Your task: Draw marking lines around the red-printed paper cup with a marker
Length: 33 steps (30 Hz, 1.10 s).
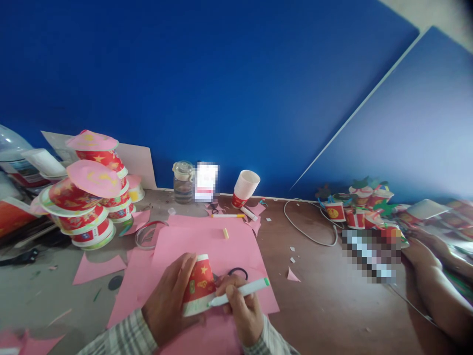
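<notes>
My left hand (172,296) is wrapped round a red paper cup (201,283) with gold stars, its narrow end up. The cup's white band at the wide end has a pale green tint. My right hand (242,305) is closed on a white marker with a green end (251,288), its tip touching or very near that band. Pink paper sheets (210,241) lie under both hands. Behind my right hand a dark loop (238,270) shows, like a scissors handle, mostly hidden. A yellow cap or stub (225,233) lies on the pink paper.
Stacked decorated cups with pink paper tops (92,207) stand at left. At the back are a glass jar (183,182), stacked paper cups (247,185), and a yellow-tipped marker (229,215). A white cable (310,239), more cup crafts (356,217) and another person's arm (432,276) are at right.
</notes>
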Available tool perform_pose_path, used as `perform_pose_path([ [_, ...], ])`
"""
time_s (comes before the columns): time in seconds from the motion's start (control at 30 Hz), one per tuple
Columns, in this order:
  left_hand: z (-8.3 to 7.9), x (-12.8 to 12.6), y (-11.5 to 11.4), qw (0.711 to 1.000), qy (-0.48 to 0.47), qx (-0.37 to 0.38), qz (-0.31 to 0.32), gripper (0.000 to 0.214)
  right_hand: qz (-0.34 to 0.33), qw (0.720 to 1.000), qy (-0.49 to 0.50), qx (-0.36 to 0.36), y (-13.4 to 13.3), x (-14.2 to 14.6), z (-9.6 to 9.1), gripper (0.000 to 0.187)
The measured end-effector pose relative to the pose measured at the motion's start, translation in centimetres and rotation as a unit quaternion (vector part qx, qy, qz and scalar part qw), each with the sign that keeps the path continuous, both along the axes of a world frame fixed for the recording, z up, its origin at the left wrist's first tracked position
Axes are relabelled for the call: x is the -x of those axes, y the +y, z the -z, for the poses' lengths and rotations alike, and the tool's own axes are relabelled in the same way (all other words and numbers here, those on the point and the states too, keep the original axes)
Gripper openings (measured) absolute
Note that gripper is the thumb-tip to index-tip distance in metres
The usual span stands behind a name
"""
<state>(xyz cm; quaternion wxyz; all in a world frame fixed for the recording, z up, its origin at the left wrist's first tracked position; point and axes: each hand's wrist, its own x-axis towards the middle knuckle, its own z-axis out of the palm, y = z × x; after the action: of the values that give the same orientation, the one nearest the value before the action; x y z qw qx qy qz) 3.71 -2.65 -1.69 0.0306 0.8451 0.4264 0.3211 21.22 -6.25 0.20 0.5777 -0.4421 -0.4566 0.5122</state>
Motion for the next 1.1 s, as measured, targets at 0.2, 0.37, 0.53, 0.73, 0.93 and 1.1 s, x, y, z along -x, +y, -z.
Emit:
perform_pose_path([
  [0.2,0.1,0.0,-0.1,1.000,-0.007,0.003,0.001,0.106,0.004,0.998,0.058,0.014,0.3,-0.2,1.0,0.032],
  [0.37,0.0,0.0,-0.1,1.000,-0.005,0.005,0.003,0.105,-0.004,0.998,0.058,0.012,0.2,-0.3,1.0,0.029],
  [0.53,0.0,0.0,-0.1,1.000,-0.010,0.007,0.004,0.105,-0.011,0.999,0.051,0.009,0.1,-0.2,0.7,0.030],
  [0.73,0.0,0.0,-0.2,1.000,-0.016,0.024,-0.001,0.104,0.007,0.998,0.062,0.016,0.2,-0.2,1.3,0.032],
  [0.93,0.0,0.0,0.0,1.000,-0.016,0.026,0.005,0.104,0.017,0.995,0.095,0.021,0.4,-0.2,1.9,0.035],
  [1.1,0.2,0.0,0.0,1.000,-0.013,0.022,0.005,0.104,0.003,0.997,0.075,0.015,0.4,-0.3,1.9,0.035],
])
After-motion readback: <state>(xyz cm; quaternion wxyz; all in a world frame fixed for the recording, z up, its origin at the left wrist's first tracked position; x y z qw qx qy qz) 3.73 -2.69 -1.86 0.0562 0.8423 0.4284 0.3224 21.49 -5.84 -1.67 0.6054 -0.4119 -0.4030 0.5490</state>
